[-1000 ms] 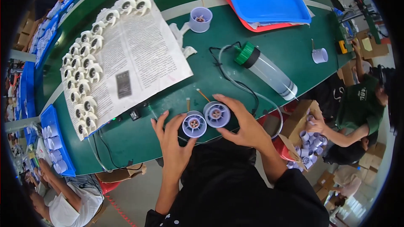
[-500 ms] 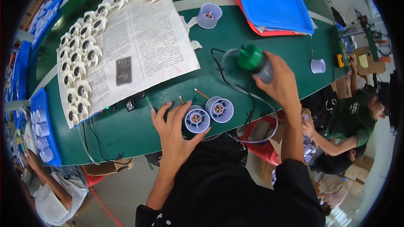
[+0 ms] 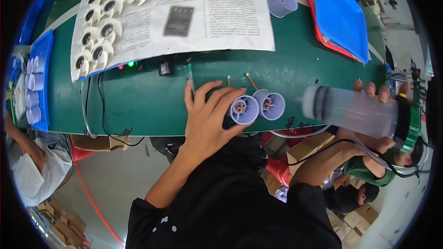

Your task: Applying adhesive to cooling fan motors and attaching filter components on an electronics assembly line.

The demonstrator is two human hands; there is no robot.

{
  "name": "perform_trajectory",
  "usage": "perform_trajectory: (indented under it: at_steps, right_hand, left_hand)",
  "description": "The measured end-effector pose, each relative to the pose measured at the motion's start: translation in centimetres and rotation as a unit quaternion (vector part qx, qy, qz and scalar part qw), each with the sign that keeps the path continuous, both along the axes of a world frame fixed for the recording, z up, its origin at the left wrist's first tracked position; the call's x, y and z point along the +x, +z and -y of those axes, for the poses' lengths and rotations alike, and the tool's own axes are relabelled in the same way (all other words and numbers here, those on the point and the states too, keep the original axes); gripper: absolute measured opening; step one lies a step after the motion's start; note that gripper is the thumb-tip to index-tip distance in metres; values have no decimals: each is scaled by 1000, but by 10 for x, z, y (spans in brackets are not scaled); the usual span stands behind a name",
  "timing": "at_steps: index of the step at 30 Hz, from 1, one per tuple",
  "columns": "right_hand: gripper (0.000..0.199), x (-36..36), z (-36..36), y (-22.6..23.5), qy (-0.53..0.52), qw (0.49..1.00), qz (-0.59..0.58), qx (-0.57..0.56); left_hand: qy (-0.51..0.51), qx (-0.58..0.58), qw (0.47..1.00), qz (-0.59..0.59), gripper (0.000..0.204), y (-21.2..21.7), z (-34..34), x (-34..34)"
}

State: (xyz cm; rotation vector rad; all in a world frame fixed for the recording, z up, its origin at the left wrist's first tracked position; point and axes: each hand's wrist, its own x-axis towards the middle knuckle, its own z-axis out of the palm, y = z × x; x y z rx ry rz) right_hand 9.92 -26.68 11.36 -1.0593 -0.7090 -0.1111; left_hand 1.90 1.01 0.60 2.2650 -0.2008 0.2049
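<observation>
My left hand point(image 3: 206, 113) is closed around the left side of a lavender plastic cup point(image 3: 249, 116) with a copper-wound core inside. Its thumb sits at the near side and its fingers at the far side. Touching that cup on the right is a second lavender cup point(image 3: 275, 109), with a short wire point(image 3: 251, 81) sticking out beyond it. A big translucent dispensing syringe point(image 3: 353, 109) lies sideways in my right hand point(image 3: 385, 140), raised at the right. A green cap point(image 3: 410, 127) closes its right end, where a clear hose and black cable trail away. Fingertips show above the barrel.
White fan impellers point(image 3: 110, 30) stand in rows on a printed sheet point(image 3: 221, 27) at the far left. Blue trays point(image 3: 344, 18) are stacked far right, near another lavender cup point(image 3: 282, 4). A blue tray of cups point(image 3: 45, 83) lies left. Co-workers sit on both sides.
The syringe has come up and right, turning from mostly cap-up to lying sideways. My left hand stays at the left cup. The whole view has shifted, with the table's far part higher.
</observation>
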Motion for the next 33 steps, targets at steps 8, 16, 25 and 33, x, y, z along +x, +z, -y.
perform_trajectory:
  at_steps: [8, 16, 25, 33]
  right_hand:
    - [105, -3, -75, -5, 68, 997, -43, 1]
    - [92, 0, -81, -9, 66, 996, -53, -25]
    - [99, -2, -87, -15, 54, 997, -44, -45]
    - [98, -2, -89, -16, 61, 997, -41, -29]
  left_hand:
    - [-3, -11, 1000, 24, 69, -4, -4, -2]
    - [9, -42, 999, 13, 66, -8, -6, -6]
    - [7, -38, 999, 9, 69, -9, -5, -6]
    - [8, -28, 999, 32, 63, -9, -4, -5]
